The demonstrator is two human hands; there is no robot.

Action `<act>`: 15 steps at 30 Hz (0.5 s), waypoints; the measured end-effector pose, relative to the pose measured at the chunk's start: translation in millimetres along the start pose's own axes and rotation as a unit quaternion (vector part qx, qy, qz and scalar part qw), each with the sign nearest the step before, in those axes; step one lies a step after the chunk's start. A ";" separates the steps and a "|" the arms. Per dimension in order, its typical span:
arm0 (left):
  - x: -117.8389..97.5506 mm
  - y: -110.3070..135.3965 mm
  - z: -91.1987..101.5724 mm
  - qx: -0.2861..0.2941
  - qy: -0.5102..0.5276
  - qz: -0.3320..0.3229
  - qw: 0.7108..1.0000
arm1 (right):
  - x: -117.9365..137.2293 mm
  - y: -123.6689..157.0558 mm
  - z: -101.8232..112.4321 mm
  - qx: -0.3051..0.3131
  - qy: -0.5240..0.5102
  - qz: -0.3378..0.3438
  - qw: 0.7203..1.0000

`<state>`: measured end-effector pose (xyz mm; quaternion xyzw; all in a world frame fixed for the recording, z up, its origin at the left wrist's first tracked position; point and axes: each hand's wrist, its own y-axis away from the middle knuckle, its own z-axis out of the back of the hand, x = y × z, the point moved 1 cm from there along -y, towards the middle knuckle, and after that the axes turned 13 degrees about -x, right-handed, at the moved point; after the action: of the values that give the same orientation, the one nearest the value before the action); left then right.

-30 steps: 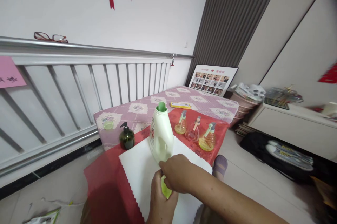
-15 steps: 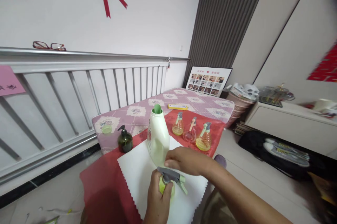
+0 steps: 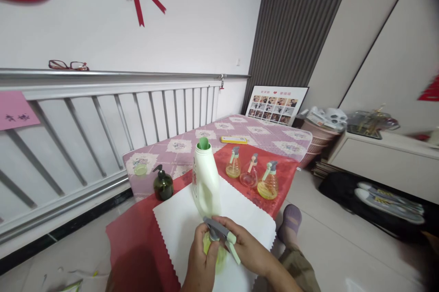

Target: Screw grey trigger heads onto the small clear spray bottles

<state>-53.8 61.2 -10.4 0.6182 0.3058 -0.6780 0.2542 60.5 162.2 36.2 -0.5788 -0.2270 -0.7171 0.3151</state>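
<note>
My left hand (image 3: 201,257) is closed around the neck of a spray bottle (image 3: 219,228) with a grey and mint trigger head and yellow-green liquid. On the other side, my right hand (image 3: 248,251) has its fingers closed against the spray head. Just beyond both hands stands a pale green detergent jug (image 3: 207,182), uncapped, its green spout showing. Both the jug and the held bottle are over a white mat with a zigzag edge (image 3: 174,214). Further right are a yellow-filled spray bottle (image 3: 233,167), a pinkish one (image 3: 249,177) and another yellow-filled one (image 3: 268,187).
A dark green pump bottle (image 3: 163,187) stands left of the jug. A pale green cap (image 3: 140,170) and a yellow-and-white box (image 3: 233,140) lie on the flowered tablecloth (image 3: 178,146). A red cloth (image 3: 137,228) runs under the mat. A radiator (image 3: 144,116) borders the table.
My right hand has come down from above the spray bottle and now grips its head from the right. The left hand keeps its hold. The view has shifted slightly.
</note>
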 end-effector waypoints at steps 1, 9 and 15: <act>4.1 0.4 -0.8 -0.018 0.001 0.005 1.000 | -2.1 0.7 -1.1 -0.002 -0.020 -0.011 1.000; 16.2 -4.0 4.3 0.040 -0.041 -0.034 0.998 | 0.4 1.5 0.3 0.011 -0.029 0.008 0.999; 16.4 -6.9 4.5 0.039 -0.039 -0.041 0.998 | -3.9 -0.5 -5.3 0.009 0.011 0.070 0.997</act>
<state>-63.7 63.2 -25.8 0.5878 0.2936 -0.7229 0.2138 57.1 159.6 31.3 -0.5825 -0.1888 -0.6977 0.3717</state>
